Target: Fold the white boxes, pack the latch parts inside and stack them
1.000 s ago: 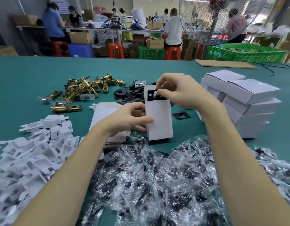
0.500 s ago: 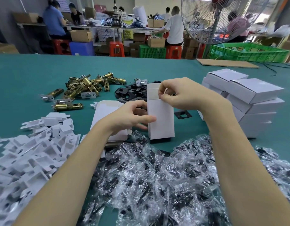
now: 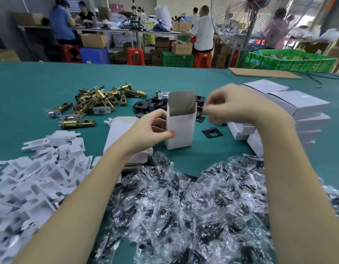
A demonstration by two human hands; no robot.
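A white box (image 3: 181, 130) stands upright on the green table (image 3: 31, 82), its top flap raised and its mouth open. My left hand (image 3: 149, 128) grips its left side, thumb on the front. My right hand (image 3: 237, 105) hovers just right of the box top, blurred, with fingers loosely curled and nothing visible in them. Brass latch bolts (image 3: 100, 101) lie in a heap at the back left, black plates (image 3: 145, 106) behind the box, and one black plate (image 3: 212, 132) lies alone to its right. Closed white boxes (image 3: 302, 105) are stacked at the right.
Flat box blanks (image 3: 122, 130) lie under my left wrist. White card inserts (image 3: 31, 174) are heaped at the left, and clear bags of dark small parts (image 3: 193, 206) cover the front. A cardboard sheet (image 3: 264, 72) and green crate (image 3: 290, 60) sit at the far right.
My right hand pushed the black plate into the box top, then let go and drew away to the right. The box flap now stands open. My left hand kept its grip.
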